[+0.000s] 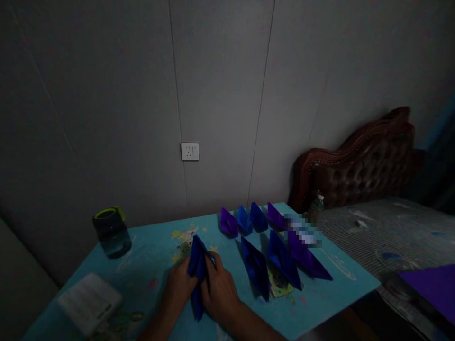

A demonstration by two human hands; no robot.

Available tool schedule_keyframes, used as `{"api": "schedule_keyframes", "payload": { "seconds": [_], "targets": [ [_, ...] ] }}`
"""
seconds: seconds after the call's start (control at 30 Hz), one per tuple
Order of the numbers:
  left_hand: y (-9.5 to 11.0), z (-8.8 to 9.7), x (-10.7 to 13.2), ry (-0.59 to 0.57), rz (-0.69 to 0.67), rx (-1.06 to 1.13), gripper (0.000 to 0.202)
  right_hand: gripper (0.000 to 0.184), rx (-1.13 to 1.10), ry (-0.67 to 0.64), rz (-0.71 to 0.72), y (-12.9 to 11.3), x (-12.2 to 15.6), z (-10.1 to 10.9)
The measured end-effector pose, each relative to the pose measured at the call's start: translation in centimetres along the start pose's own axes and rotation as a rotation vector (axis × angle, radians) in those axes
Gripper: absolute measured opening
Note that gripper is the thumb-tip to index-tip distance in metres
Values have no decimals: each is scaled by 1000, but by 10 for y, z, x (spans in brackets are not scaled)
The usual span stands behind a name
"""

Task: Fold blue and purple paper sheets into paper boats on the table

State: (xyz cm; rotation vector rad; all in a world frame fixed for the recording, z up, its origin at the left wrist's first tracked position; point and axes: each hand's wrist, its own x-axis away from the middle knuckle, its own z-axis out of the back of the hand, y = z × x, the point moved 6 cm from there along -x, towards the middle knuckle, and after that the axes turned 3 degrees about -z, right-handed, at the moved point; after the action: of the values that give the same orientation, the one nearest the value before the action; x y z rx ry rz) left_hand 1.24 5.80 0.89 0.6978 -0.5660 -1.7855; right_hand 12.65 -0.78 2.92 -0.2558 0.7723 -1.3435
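Note:
Both my hands meet at the near middle of a light blue table [149, 265] around a dark blue folded paper piece [197, 265]. My left hand [179, 289] grips its left side and my right hand [220, 291] presses its right side, fingers closed on the paper. The piece stands up between them, its point toward the wall. To the right lie three larger folded paper boats [280, 260], blue and purple. Behind them stands a row of several smaller folded boats [249, 220].
A dark jar with a green rim [111, 232] stands at the table's back left. A white packet [88, 300] lies at the near left. A bed with a brown padded headboard [359, 166] is on the right, with purple paper [432, 284] on it. A wall socket [189, 151] is ahead.

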Motion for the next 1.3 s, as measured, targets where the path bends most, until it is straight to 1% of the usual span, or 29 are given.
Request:
{"api": "schedule_keyframes", "payload": {
  "seconds": [0.07,0.13,0.2,0.3,0.4,0.53,0.67,0.83,0.97,1.03,1.2,1.3],
  "targets": [
    [-8,8,-3,68,19,29,27,72,9,-19,10,-7,-12,-6],
    [-18,13,-6,120,47,60,25,69,5,-29,20,-12,-23,-11],
    [-29,15,-9,141,76,89,19,64,-18,-25,20,-15,-28,-14],
    [-35,13,-10,148,59,128,14,61,-82,12,18,-11,-28,-15],
    [-32,11,-6,145,40,105,11,61,-148,61,33,-3,-23,-14],
    [-18,13,1,153,5,40,14,59,-197,100,62,8,-20,-16],
    [-9,22,6,215,-40,-21,29,57,-212,145,88,13,-20,-18],
    [-3,23,11,259,-125,-86,25,53,-243,170,153,16,-18,-19],
    [-7,19,10,221,-151,-17,17,47,-320,156,210,22,-21,-21],
    [-10,18,10,221,-153,28,17,43,-354,136,216,24,-22,-23],
    [-14,20,11,257,-163,82,17,39,-393,111,160,28,-21,-25],
    [-16,17,9,254,-202,171,24,36,-401,119,119,29,-22,-24]
  ]
}}
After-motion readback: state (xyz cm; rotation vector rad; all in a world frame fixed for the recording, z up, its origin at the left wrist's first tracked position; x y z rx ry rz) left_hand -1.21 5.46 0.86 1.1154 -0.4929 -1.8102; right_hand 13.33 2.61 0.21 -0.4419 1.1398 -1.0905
